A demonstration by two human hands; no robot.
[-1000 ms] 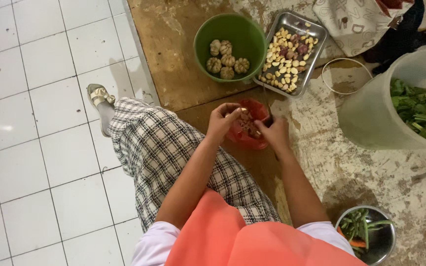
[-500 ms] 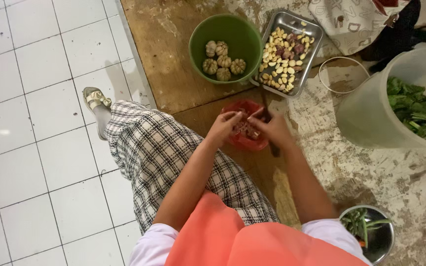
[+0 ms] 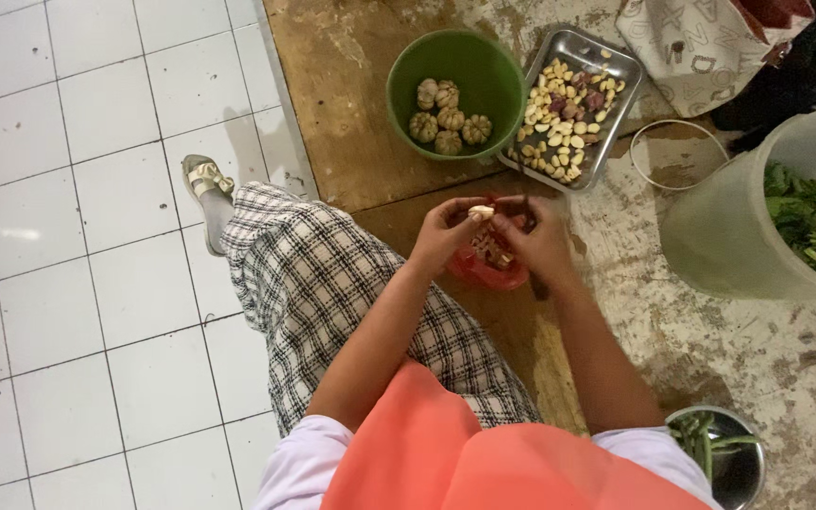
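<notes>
Floor on the left side: white square tiles [image 3: 68, 283] with dark grout lines, glossy, showing a soft patch of reflected light near the left edge. Centre, top: a brown wooden board [image 3: 342, 104], worn and scuffed, lying flat with its edge against the tiles. Right side: bare concrete floor [image 3: 757, 349], mottled grey and stained, with flaked pale patches. Lighting is dim and even, casting soft shadows. No walls, windows or furniture are within view.
</notes>
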